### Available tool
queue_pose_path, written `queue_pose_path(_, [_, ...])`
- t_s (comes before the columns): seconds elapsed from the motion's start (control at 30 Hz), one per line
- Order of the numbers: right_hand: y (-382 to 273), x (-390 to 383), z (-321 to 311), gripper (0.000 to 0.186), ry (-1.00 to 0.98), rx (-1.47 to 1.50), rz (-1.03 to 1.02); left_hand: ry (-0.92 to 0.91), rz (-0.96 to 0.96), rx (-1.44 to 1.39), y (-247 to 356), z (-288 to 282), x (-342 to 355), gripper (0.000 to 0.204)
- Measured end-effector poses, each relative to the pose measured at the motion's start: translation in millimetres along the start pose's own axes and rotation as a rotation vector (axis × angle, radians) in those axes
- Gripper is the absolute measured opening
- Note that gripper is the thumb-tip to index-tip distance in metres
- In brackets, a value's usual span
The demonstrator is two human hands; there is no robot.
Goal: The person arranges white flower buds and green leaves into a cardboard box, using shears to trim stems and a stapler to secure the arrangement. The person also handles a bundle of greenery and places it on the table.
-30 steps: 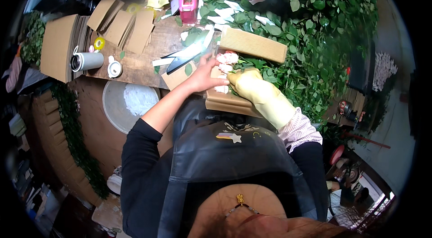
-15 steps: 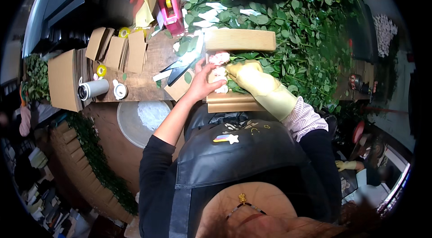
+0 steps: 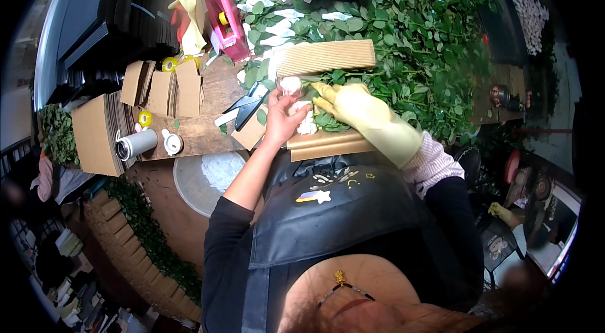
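My bare left hand (image 3: pixel 283 117) has its fingers curled around pale pink rose heads (image 3: pixel 291 85), held over a kraft wrapper (image 3: pixel 324 148) at the table's near edge. My right hand (image 3: pixel 348 106), in a long yellow glove, lies on the leafy stems (image 3: pixel 328 121) beside the blooms, two fingers stretched out and apart; whatever is beneath its palm is hidden. A ribbed cardboard strip (image 3: pixel 324 54) lies above both hands. Scissors (image 3: pixel 242 112) with dark handles rest left of my left hand.
Cardboard stacks (image 3: pixel 94 134), a flask (image 3: pixel 136 143), tape rolls (image 3: pixel 144 119) and a pink dispenser (image 3: pixel 228 27) stand leftward. Dense foliage (image 3: pixel 416 37) covers the right. A tub (image 3: pixel 208 185) sits below the table. Co-workers' hands show at left (image 3: pixel 45 178) and right (image 3: pixel 500 212).
My right hand's fingers have loosened and stretched out over the stems. My left hand stays on the roses, shifted slightly. The view has turned, bringing more of the table's left into sight.
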State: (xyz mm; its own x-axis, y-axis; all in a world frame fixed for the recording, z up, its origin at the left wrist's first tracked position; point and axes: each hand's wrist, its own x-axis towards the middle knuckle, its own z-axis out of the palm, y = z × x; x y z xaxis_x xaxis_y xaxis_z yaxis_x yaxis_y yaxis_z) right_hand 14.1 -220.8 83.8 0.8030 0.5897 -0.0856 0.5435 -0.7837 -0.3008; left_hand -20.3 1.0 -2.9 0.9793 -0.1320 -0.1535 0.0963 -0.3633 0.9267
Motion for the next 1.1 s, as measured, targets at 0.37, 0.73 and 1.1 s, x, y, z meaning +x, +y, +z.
queue_pose_path(0.37, [24,15,36,0.019,-0.148,-0.268,-0.005,0.023,-0.05,-0.096,-8,6,1,0.064])
queue_pose_path(0.73, [-4,16,6,0.018,0.133,-0.89,-0.185,0.009,-0.004,-0.03,-9,7,1,0.08])
queue_pose_path(1.1, [-14,11,-1,0.014,-0.08,0.032,0.225,0.033,-0.005,-0.084,-10,4,28,0.041])
